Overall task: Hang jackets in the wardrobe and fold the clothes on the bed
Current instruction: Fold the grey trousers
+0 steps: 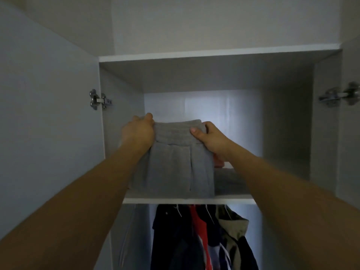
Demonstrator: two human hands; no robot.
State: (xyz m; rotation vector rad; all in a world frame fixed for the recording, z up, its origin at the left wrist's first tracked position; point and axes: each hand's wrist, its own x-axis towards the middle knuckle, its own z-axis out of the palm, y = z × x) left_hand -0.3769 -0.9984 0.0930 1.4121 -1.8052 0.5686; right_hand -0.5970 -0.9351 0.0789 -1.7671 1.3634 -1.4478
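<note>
An open wardrobe (288,133) fills the view, its two doors swung wide on metal hinges (99,99), and a white shelf (187,200) is seen running across it at about arm height. Below that shelf a row of jackets (200,236) in dark, red and olive cloth is hung, so that part of the task appears to be done already. On the shelf a folded grey garment (171,168) is held upright on its lower edge, apparently so that it can be slid inward as a neat block without coming unfolded. Its ribbed top band is gripped at both ends: the left hand (139,131) is curled over the left corner, and the right hand (211,136) is closed on the right corner with the thumb pressed flat on the front face. This two-sided hold is judged to keep the folds together. Just beside it on the right, another folded grey piece (229,180) is lying on the shelf, and something pinkish (219,162) is partly seen behind the right wrist; these limit how far right the garment can be set.
</note>
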